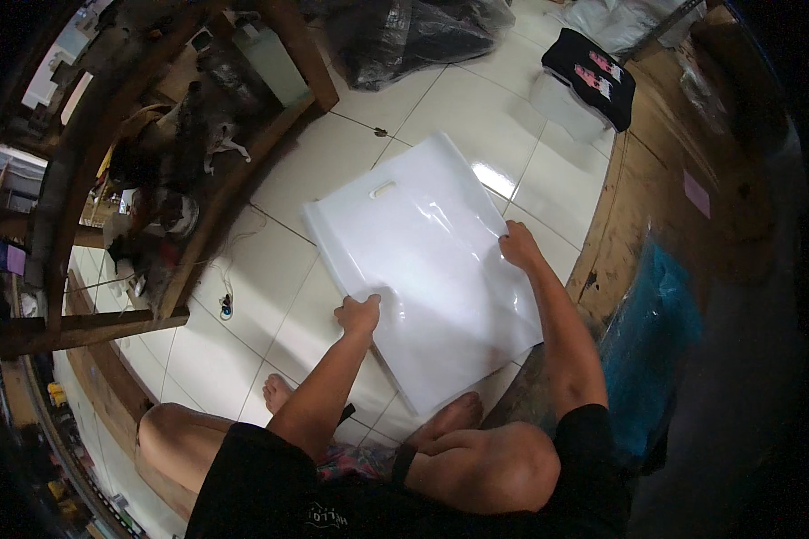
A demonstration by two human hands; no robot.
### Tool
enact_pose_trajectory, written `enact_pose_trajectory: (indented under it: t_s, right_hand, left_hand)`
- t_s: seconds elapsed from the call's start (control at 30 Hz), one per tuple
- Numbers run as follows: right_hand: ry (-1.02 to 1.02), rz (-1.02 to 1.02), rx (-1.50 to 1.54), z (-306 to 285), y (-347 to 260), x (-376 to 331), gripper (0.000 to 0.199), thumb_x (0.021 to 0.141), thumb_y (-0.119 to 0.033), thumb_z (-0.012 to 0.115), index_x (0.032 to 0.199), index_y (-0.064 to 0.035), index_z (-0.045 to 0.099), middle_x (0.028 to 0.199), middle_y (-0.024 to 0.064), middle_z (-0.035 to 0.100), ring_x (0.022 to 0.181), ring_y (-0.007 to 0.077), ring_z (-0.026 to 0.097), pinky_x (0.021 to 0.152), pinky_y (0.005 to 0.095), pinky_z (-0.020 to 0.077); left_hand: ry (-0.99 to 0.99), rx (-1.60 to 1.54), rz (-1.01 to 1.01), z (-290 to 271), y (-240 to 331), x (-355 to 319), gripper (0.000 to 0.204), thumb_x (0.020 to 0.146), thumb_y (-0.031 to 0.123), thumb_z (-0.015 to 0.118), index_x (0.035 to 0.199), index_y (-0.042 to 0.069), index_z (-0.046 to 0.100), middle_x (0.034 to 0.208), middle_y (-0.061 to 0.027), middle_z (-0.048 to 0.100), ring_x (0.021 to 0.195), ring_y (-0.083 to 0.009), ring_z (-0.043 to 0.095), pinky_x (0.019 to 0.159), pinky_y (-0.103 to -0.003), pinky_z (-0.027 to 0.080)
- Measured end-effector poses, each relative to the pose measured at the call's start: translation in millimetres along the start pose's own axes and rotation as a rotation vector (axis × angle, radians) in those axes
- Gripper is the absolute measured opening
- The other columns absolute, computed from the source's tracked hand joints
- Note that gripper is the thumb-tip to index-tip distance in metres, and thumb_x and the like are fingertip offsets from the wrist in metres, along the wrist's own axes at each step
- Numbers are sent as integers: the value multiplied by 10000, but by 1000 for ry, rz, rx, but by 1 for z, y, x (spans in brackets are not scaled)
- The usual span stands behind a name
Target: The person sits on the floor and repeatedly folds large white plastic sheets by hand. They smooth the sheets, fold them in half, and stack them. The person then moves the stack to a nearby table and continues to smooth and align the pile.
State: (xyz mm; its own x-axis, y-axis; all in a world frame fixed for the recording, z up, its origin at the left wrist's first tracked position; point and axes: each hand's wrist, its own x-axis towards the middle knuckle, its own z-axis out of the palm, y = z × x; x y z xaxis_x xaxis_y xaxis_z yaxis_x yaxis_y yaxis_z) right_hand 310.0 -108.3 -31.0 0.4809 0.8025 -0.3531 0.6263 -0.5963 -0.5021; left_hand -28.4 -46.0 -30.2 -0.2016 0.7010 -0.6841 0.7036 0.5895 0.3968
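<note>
A large white plastic bag (436, 269) with a cut-out handle slot near its far edge lies in front of me, over the tiled floor. Whether it is a single bag or a stack, I cannot tell. My left hand (358, 314) is closed on its left edge, thumb on top. On the opposite side, my right hand (519, 245) grips the right edge, higher up than the left. The sheet looks fairly flat, with glossy creases near both hands. Its near corner hangs between my legs, just by my foot (449, 418).
A wooden bench (620, 211) runs along the right, with blue plastic (649, 350) draped on it. Folded black clothing (593, 76) with a pink print rests beyond. Dark plastic wrapping (404, 40) lies far ahead. A cluttered wooden frame (234, 180) stands left; a small dark item (226, 307) is on the tiles.
</note>
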Motion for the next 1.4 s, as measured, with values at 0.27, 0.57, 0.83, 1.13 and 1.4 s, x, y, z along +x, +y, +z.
enact_pose_trajectory:
  t_s: [0.27, 0.57, 0.83, 1.13, 1.4]
  right_hand:
    - [69, -23, -5, 6, -2, 12, 324, 819, -130, 493, 1068, 72, 543, 1080, 304, 544, 1040, 443, 534, 937, 487, 433]
    - [81, -25, -116, 11, -9, 6, 296, 811, -97, 520, 1046, 80, 550, 1052, 286, 561, 1007, 423, 559, 891, 491, 462]
    - [163, -61, -226, 14, -15, 1, 223, 791, -56, 551, 980, 61, 550, 992, 248, 588, 962, 390, 578, 865, 456, 478]
    - [127, -98, -242, 16, -22, 0, 223, 791, -31, 546, 996, 58, 546, 996, 250, 588, 955, 387, 586, 857, 448, 488]
    - [454, -90, 72, 4, -11, -29, 466, 811, -69, 541, 1243, 83, 452, 1117, 252, 527, 1054, 375, 532, 939, 416, 441]
  left_hand:
    - [-9, -52, 105, -9, -23, 31, 637, 725, 325, 650, 1204, -73, 514, 1211, -294, 486, 1155, -424, 473, 976, -473, 416]
    - [-29, -248, 41, 1, -10, 22, 587, 724, 270, 650, 1156, -111, 534, 1168, -289, 557, 1049, -404, 582, 915, -448, 475]
    - [-97, -308, 61, 2, -14, 21, 645, 709, 292, 671, 1186, -109, 508, 1188, -302, 523, 1064, -391, 570, 895, -442, 495]
    - [-202, -354, 17, -4, -30, 39, 673, 738, 404, 680, 1196, -70, 542, 1164, -279, 572, 1042, -395, 595, 945, -442, 461]
    - [-213, 895, 860, -160, 132, 62, 564, 821, 418, 621, 1090, -76, 579, 1041, -267, 623, 1014, -394, 592, 907, -434, 464]
